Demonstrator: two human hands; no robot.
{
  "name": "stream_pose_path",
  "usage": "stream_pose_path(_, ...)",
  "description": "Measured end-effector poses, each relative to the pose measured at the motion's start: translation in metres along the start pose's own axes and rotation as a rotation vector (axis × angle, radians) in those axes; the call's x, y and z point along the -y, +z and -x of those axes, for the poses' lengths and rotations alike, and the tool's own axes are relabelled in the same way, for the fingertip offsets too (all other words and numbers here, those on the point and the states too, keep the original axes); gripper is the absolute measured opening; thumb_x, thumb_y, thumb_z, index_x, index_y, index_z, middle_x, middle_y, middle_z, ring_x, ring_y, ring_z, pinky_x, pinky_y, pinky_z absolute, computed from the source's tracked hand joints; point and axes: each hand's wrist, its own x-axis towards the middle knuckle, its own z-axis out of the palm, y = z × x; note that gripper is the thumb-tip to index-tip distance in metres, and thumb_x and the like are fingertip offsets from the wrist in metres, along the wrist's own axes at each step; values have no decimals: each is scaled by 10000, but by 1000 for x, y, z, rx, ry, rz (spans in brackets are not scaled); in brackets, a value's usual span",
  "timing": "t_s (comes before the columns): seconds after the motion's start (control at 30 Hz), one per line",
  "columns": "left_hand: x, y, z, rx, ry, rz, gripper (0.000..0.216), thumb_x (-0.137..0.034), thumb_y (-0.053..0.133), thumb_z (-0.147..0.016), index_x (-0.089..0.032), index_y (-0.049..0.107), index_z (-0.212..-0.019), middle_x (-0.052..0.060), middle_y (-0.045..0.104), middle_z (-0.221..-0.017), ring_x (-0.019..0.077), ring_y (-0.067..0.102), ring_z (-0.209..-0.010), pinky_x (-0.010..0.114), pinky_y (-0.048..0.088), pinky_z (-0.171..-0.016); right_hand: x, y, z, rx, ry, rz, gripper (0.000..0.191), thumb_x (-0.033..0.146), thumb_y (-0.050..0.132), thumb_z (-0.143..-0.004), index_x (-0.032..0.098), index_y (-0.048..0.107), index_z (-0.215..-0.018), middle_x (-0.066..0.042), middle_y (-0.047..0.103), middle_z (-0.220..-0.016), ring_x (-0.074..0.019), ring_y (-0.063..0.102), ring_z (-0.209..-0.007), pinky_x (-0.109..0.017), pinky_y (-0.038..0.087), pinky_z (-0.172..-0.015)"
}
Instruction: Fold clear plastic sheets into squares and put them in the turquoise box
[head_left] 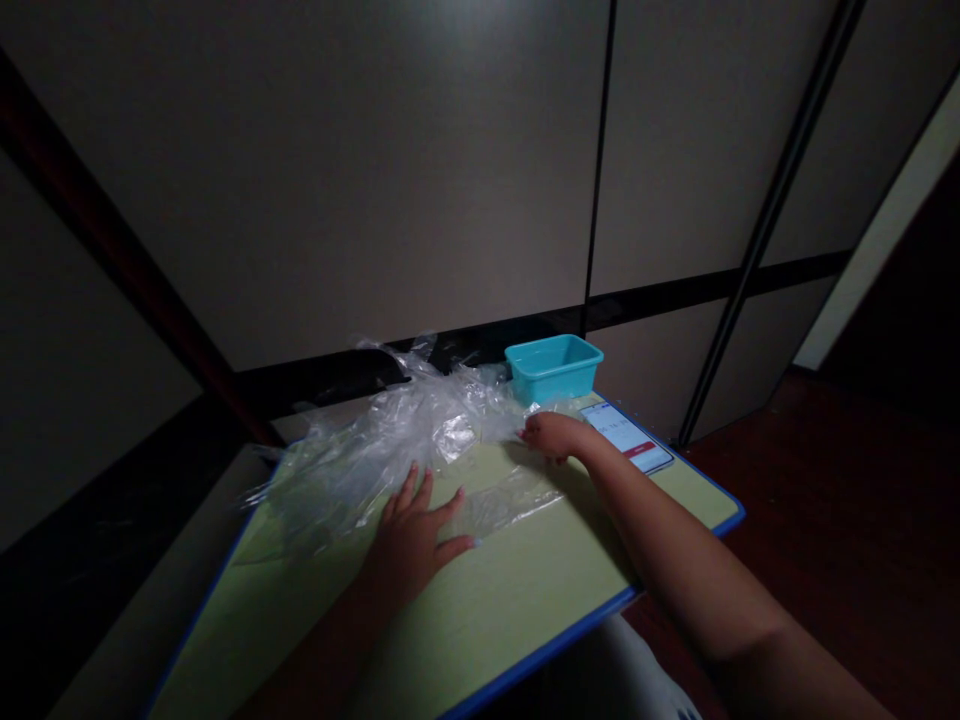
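A loose heap of clear plastic bags [375, 440] covers the back left of the yellow-green table [480, 625]. One clear plastic bag [510, 500] lies flatter on the tabletop between my hands. My left hand [416, 535] has its fingers spread, at the near edge of the heap and beside the flat bag. My right hand [551, 437] is closed, thumb and fingers pinching clear plastic at the right side of the heap. Exactly which bag it pinches is hard to make out in the dim light.
A turquoise plastic basket [555, 370] stands at the table's back edge. Just right of my right hand lies a phone [628, 438] with a lit screen. Behind the table rise large panelled doors [420, 200]. Dark red floor [840, 520] shows on the right.
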Motion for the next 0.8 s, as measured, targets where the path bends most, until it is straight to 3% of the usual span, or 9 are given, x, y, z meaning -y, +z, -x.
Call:
stream_pose_path(0.03, 0, -1, 1, -4, 3, -8, 568, -557, 573, -729, -315, 505, -1238, 129, 354, -1395, 352, 99, -1331, 457, 240, -996, 8, 5, 4, -65, -67, -5, 459, 423, 276, -913, 92, 563, -1049, -150, 656, -892, -173, 618, -668, -280, 460, -629)
stream_pose_path(0.1, -1, -2, 2, -8, -19, -32, 575, -563, 566, -731, -293, 512, -1236, 139, 374, -1382, 351, 108, -1330, 461, 237, -996, 25, 18, 12, -227, -369, -29, 435, 400, 277, -918, 108, 553, -1086, -144, 631, -1027, -192, 604, -875, -298, 444, -768)
stream_pose_path(0.2, -2, -3, 4, -4, -81, -70, 611, -588, 544, -732, -241, 520, -1234, 183, 390, -1360, 370, 137, -1321, 509, 223, -987, 42, 42, 23, -232, -650, 19, 551, 447, 333, -891, 111, 347, -1329, -155, 383, -1364, -229, 357, -1242, -384, 276, -1005)
stream_pose_path(0.27, -2, -3, 5, -19, -98, -84, 599, -577, 547, -735, -237, 527, -1227, 196, 391, -1355, 378, 144, -1317, 536, 216, -979, 49, 56, 27, -99, -677, 84, 633, 486, 289, -893, 140, 166, -1409, -135, 181, -1457, -245, 160, -1333, -498, 114, -1049)
stream_pose_path(0.4, 1, -1, 6, -65, -85, -87, 492, -484, 588, -744, -248, 573, -1175, 184, 387, -1362, 364, 152, -1320, 531, 221, -984, 53, 73, 26, 28, -692, 159, 641, 492, 225, -903, 146, 78, -1423, -120, 117, -1467, -215, 83, -1349, -527, -33, -1044)
stream_pose_path(0.6, 1, 1, 5, -101, -79, -109, 396, -382, 554, -797, -248, 580, -1169, 184, 404, -1350, 355, 188, -1314, 520, 258, -972, 53, 71, 27, 109, -656, 174, 694, 570, 173, -880, 160, 40, -1423, -108, 79, -1471, -217, 40, -1353, -557, -76, -1023)
stream_pose_path(0.8, 1, 2, 4, -106, -84, -113, 441, -434, 565, -785, -253, 567, -1187, 178, 408, -1349, 369, 179, -1312, 505, 264, -969, 45, 60, 21, 176, -572, 210, 704, 602, 181, -863, 206, 10, -1420, -78, -4, -1478, -236, -43, -1350, -608, -73, -992)
